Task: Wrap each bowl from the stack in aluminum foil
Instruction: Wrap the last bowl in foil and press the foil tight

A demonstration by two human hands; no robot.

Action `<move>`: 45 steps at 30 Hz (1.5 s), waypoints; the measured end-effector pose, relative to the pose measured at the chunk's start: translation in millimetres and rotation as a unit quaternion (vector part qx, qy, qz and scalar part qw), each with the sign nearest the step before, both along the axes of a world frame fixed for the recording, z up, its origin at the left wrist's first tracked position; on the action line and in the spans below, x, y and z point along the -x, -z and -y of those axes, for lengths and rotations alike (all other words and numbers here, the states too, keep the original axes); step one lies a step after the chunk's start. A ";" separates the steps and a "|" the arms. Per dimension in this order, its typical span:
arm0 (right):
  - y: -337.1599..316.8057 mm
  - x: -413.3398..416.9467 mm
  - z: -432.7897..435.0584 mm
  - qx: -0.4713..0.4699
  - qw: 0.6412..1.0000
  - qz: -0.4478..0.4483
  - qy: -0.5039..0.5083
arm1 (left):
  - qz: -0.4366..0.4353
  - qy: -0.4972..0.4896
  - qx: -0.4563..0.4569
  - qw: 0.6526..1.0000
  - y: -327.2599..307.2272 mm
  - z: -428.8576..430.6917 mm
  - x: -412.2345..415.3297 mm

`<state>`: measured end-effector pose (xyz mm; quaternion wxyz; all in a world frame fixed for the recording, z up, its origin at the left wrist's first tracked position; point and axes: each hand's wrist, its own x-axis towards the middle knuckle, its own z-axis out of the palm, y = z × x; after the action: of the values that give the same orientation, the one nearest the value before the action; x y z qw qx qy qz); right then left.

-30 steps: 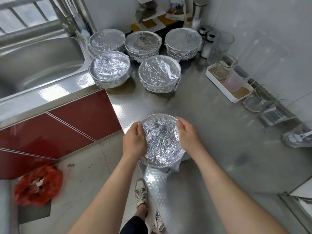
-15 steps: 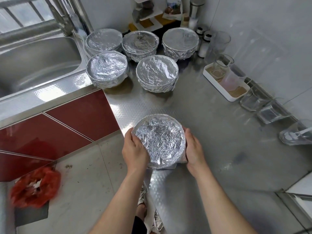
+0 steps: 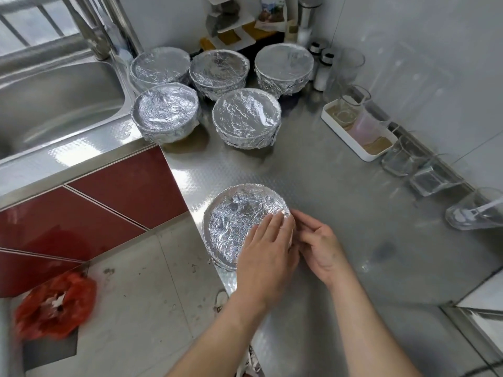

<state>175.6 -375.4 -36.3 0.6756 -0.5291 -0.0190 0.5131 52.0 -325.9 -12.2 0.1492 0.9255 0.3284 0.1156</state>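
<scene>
Item 1: foil-covered bowl [image 3: 234, 213], upright on the steel counter [image 3: 353, 227], at its near corner edge above the floor. Crinkled aluminum foil is stretched across the mouth and folded down the sides.

Item 2: left hand [image 3: 266, 254], laid flat on the right part of the foil top, fingers straight and pressed together, tips reaching the bowl's right rim.

Item 3: right hand [image 3: 318, 246], just beside the bowl's right side, palm turned inward, fingers bent toward the rim where the foil edge lies. The left hand covers the contact, so whether it pinches the foil cannot be told.

Item 4: five wrapped bowls at the back of the counter, well apart from the near one. Rear row: left bowl [image 3: 160, 65], middle bowl [image 3: 219, 70], right bowl [image 3: 283, 68]. Front row: left-front bowl [image 3: 166, 111], at the sink's edge, and right-front bowl [image 3: 246, 117].

Item 5: steel sink [image 3: 54, 99], left of the counter.

Item 6: white tray [image 3: 362, 151] holding clear cups, by the right wall; clear glasses [image 3: 432, 178] lined up beyond it.

Item 7: red cabinet fronts [image 3: 122, 191] below the sink; red bag [image 3: 54, 306] on the floor.
</scene>
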 end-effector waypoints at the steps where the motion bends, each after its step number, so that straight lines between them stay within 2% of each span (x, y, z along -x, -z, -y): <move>1: 0.2 -0.2 0.2 0.009 1.000 0.021 0.001 | -0.006 -0.003 -0.007 1.000 1.5 0.1 -0.1; 8: -1.7 15.5 -8.1 0.115 0.975 0.179 0.064 | -0.002 -0.019 -0.014 1.000 7.8 0.8 -6.7; 12: -3.2 20.3 -10.9 0.135 0.954 0.264 0.048 | 0.016 -0.027 -0.020 0.999 8.4 3.1 -8.2; 17: -18.3 25.5 -9.4 0.090 0.983 0.161 0.014 | 0.024 -0.028 -0.008 0.999 9.3 0.7 -8.2; 21: -19.0 37.4 -12.6 0.107 0.972 0.209 0.024 | 0.013 -0.021 0.019 1.000 7.4 -1.5 -7.0; 24: -17.8 41.3 -14.5 0.140 0.961 0.234 0.038 | 0.023 -0.008 0.108 0.994 -0.1 -6.8 -5.9; 27: -20.8 39.3 -18.8 0.134 0.965 0.218 0.053 | 0.047 0.022 0.171 0.984 -14.8 -19.4 -1.0; 29: -22.0 38.7 -23.3 0.149 0.963 0.218 0.044 | 0.067 0.001 0.175 0.982 -23.4 -36.0 9.8; 31: -19.9 38.0 -26.7 0.166 0.947 0.273 0.016 | 0.093 -0.060 0.119 0.987 -22.3 -59.3 24.1; 33: -21.6 41.9 -30.5 0.197 0.918 0.345 -0.008 | 0.060 -0.115 0.046 0.991 -16.0 -83.9 36.7; 34: -20.4 42.9 -32.4 0.224 0.901 0.371 -0.007 | 0.026 -0.125 0.037 0.991 -13.0 -92.8 40.1; 36: -22.9 47.4 -35.4 0.272 0.868 0.414 0.008 | -0.015 -0.120 0.088 0.989 -6.8 -99.3 42.4; 39: -24.5 52.6 -44.6 0.328 0.837 0.437 0.025 | 0.011 -0.112 0.148 0.983 -5.1 -91.6 44.0; 43: -25.5 44.8 -47.6 0.339 0.812 0.475 0.010 | -0.003 -0.183 0.137 0.973 -15.1 -74.1 50.2; 45: -26.3 38.8 -46.6 0.302 0.815 0.495 0.002 | 0.006 -0.209 0.108 0.972 -20.3 -76.2 53.5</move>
<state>136.8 -328.8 -10.0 0.3821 -0.8893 -0.1935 0.1603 -1.5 -249.6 8.1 0.2229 0.8141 0.5240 0.1139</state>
